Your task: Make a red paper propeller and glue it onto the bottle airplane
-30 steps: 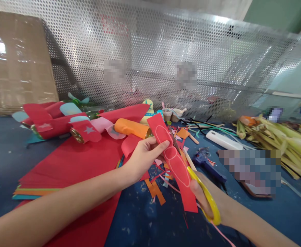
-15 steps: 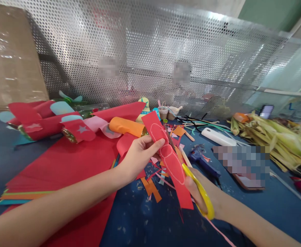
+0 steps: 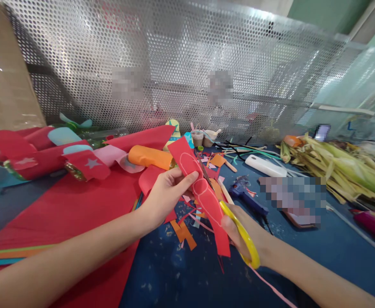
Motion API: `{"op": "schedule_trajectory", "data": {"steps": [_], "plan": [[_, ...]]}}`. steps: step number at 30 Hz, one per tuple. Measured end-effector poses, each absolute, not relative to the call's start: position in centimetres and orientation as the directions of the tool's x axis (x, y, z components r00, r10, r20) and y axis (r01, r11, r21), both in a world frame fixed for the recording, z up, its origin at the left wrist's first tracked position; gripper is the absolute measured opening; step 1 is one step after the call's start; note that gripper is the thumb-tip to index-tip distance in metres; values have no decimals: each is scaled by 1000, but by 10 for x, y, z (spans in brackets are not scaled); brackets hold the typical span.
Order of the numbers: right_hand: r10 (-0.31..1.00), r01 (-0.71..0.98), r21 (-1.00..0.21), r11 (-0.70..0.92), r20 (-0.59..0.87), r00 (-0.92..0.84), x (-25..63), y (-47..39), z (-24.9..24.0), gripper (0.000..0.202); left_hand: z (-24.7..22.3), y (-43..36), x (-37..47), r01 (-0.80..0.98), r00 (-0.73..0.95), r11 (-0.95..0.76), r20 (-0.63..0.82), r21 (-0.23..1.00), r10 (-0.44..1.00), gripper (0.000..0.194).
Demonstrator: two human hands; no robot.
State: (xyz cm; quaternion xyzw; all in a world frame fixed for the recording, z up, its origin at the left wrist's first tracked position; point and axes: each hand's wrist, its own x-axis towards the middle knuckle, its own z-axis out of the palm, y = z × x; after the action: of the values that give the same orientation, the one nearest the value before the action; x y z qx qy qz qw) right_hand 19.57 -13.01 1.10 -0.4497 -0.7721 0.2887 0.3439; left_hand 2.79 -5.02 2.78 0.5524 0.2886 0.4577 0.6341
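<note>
Between thumb and fingers, my left hand [image 3: 166,190] pinches a long red paper strip [image 3: 217,233] near its upper part. Pale outlines of rounded, bow-like shapes are drawn along the strip. My right hand [image 3: 238,226] is closed around the yellow handles of a pair of scissors [image 3: 249,244]. The dark blades run up along the strip's right edge, partly hidden by the paper. Below the hands lie orange, pink and red paper scraps [image 3: 184,233]. A thin pink strip [image 3: 270,284] trails from beneath the scissors.
At left are stacked coloured sheets [image 3: 62,214] and red paper-covered rockets [image 3: 46,158]. An orange roll [image 3: 150,157] lies mid-table. To the right are a blue glue gun [image 3: 248,199], a white power strip [image 3: 266,166], a blurred phone [image 3: 298,218] and corn husks [image 3: 350,167]. Behind stands a perforated metal panel [image 3: 174,55].
The whole scene has shifted slightly to the left in view. Both hands keep their holds on the strip and scissors, with little change between them.
</note>
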Motion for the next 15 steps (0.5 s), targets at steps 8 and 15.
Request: {"op": "schedule_trajectory", "data": {"steps": [8, 15], "plan": [[894, 507, -747, 429, 271, -358, 194, -131, 15, 49, 27, -50, 27, -243, 415, -32, 134, 969, 900, 18], [903, 481, -779, 402, 250, -350, 195, -130, 12, 51, 28, -49, 27, -248, 412, -34, 138, 968, 901, 17]]}}
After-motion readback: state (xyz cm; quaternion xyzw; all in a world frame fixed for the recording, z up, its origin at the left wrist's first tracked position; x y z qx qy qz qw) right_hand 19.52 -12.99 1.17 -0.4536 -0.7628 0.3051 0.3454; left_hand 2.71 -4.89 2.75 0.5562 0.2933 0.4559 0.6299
